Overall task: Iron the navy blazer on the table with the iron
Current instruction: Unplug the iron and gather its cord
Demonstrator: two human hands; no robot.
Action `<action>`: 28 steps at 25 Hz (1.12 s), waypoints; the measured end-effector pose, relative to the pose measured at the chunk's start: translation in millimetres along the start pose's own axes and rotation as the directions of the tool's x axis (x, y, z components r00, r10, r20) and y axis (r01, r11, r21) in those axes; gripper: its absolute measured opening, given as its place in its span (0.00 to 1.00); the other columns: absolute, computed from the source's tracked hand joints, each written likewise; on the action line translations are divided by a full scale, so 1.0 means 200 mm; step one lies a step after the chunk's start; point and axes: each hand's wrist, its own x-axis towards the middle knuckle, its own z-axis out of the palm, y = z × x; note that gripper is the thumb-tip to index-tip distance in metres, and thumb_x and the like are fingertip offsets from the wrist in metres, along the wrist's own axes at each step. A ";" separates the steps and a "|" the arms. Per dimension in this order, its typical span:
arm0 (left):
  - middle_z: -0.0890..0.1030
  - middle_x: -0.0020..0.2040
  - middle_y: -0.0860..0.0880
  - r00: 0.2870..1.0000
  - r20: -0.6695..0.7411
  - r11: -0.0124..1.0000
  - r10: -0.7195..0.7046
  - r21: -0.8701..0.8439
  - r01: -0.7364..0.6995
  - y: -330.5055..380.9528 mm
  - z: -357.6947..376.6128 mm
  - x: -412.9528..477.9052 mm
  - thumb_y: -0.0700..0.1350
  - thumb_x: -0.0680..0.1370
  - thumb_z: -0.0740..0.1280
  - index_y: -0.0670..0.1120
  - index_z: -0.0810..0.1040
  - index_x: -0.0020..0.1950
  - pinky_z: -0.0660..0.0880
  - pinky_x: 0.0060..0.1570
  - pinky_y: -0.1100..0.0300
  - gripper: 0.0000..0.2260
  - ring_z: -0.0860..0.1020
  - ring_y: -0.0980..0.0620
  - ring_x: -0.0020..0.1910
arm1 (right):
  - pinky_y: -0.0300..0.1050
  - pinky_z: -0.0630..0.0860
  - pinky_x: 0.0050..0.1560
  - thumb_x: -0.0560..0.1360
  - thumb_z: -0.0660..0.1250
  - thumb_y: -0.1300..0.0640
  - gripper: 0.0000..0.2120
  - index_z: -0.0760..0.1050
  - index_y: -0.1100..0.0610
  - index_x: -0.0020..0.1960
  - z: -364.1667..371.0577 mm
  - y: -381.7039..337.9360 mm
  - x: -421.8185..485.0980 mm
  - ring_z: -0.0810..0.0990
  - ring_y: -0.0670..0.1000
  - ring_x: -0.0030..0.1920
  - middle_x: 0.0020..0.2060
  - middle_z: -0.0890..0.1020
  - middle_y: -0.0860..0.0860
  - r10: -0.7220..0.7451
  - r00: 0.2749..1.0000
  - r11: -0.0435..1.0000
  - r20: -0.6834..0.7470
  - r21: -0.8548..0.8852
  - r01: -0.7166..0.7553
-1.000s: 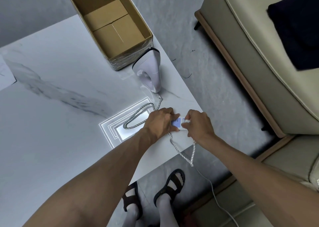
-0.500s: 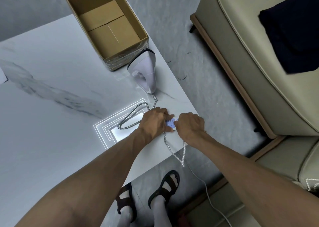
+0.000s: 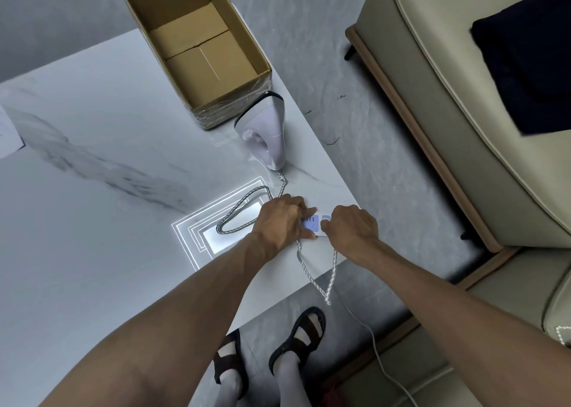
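A white and lilac iron (image 3: 267,131) stands on its heel near the right edge of the white marble table (image 3: 92,252). Its braided cord (image 3: 238,212) loops across the table, passes under my left hand, hangs over the front edge and rises to my right hand. My left hand (image 3: 281,221) grips a white power strip (image 3: 310,222) whose socket face shows between my hands. My right hand (image 3: 352,229) is curled over the cord's plug end at the strip; the plug itself is hidden. The navy blazer (image 3: 525,72) lies on the beige sofa (image 3: 432,113) at the right.
An open cardboard box (image 3: 197,45) stands on the table just behind the iron. A thin white cable (image 3: 380,360) runs across the grey floor by my sandalled feet. A bright lamp reflection glows on the table left of my hands.
My right hand has drawn slightly right of my left, uncovering more of the socket face. The iron and the box have not moved.
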 end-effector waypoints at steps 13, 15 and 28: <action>0.79 0.65 0.49 0.985 0.125 0.978 0.120 0.153 -0.139 0.01 -0.01 0.01 0.57 0.77 0.69 0.50 0.75 0.71 0.62 0.62 0.59 0.24 0.75 0.46 0.60 | 0.46 0.73 0.39 0.79 0.63 0.49 0.17 0.80 0.61 0.40 -0.07 0.21 -0.05 0.77 0.51 0.34 0.33 0.82 0.52 0.092 0.970 0.604 0.223 0.762 -0.233; 0.78 0.66 0.46 0.982 0.054 0.971 0.181 0.150 -0.187 0.01 -0.04 -0.07 0.50 0.79 0.67 0.46 0.78 0.68 0.64 0.65 0.57 0.18 0.74 0.45 0.62 | 0.41 0.69 0.35 0.78 0.65 0.49 0.16 0.82 0.60 0.40 -0.05 0.19 -0.10 0.73 0.48 0.32 0.33 0.80 0.50 0.096 0.965 0.490 0.243 0.832 -0.259; 0.71 0.24 0.55 0.904 0.290 0.464 -0.314 -0.784 0.413 0.09 -0.66 -0.51 0.45 0.83 0.64 0.38 0.81 0.47 0.63 0.22 0.68 0.13 0.66 0.59 0.20 | 0.37 0.77 0.37 0.78 0.67 0.53 0.13 0.79 0.63 0.51 -0.35 -0.33 -0.28 0.78 0.48 0.32 0.36 0.81 0.55 -0.088 0.947 0.182 0.308 0.940 -0.289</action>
